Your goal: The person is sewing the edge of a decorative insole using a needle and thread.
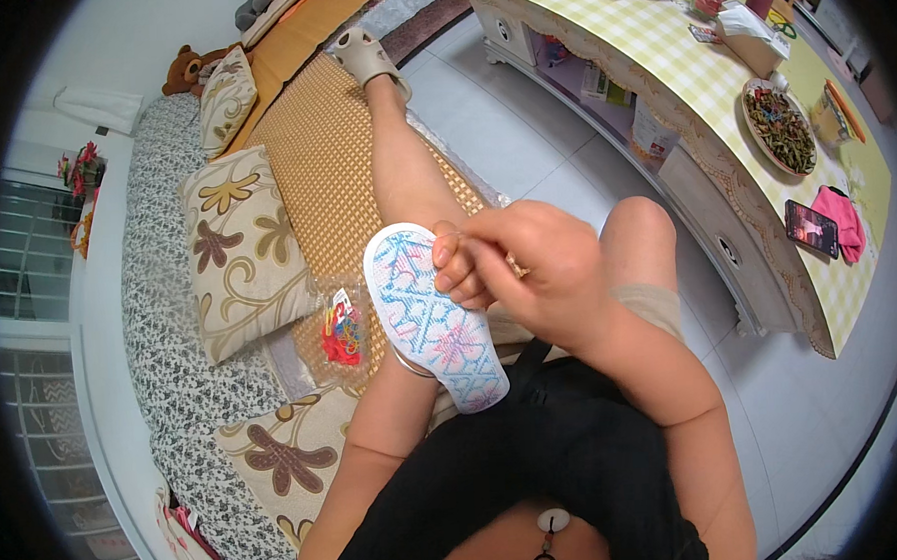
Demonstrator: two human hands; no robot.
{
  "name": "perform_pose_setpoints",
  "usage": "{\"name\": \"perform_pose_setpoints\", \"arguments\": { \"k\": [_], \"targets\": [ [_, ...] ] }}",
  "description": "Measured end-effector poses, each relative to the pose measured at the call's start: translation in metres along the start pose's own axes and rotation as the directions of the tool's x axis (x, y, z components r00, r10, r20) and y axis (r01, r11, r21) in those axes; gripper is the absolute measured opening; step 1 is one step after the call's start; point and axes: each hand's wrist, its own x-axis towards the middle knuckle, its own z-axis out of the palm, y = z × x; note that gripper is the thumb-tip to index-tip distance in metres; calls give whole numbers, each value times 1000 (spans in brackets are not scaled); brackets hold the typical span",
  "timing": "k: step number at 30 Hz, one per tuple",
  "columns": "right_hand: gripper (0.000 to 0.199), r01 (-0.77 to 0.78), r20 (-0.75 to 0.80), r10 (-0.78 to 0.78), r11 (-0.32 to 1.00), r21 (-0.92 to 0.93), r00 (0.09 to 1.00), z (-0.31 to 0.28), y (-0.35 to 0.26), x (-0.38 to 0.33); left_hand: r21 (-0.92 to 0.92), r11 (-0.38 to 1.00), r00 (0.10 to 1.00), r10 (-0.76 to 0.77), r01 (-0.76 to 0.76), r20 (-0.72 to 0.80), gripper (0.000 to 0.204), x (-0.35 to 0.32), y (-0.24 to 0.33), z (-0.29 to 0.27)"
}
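A white insole with blue and pink cross-stitched patterns lies tilted over my lap. My left hand holds it from beneath. Most of that hand is hidden by the insole, and fingers curl round its right edge. A bracelet shows at the left wrist, beside the insole's lower part. Close against the same edge is my right hand, closed in a pinch with a ring on one finger. Whatever it pinches is too small or hidden to make out.
A clear bag of colourful thread rests on the woven mat to the left, near patterned cushions. At right, a table with a checked cloth bears a plate of food, a phone, a pink cloth and a tissue box.
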Motion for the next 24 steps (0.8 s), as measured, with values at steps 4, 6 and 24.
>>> {"name": "perform_pose_setpoints", "arguments": {
  "k": [4,6,24],
  "targets": [
    [14,80,51,-79,996,-28,996,7,-2,-1,-6,999,999,-35,35,10,22,0,-2,-1],
    [17,85,57,-84,996,-24,995,8,-2,-1,-7,999,999,-46,46,8,22,0,-2,-1],
    [17,41,46,-43,998,42,998,6,-2,-3,64,994,994,-85,89,-61,23,-3,-6,1]
  ]
}}
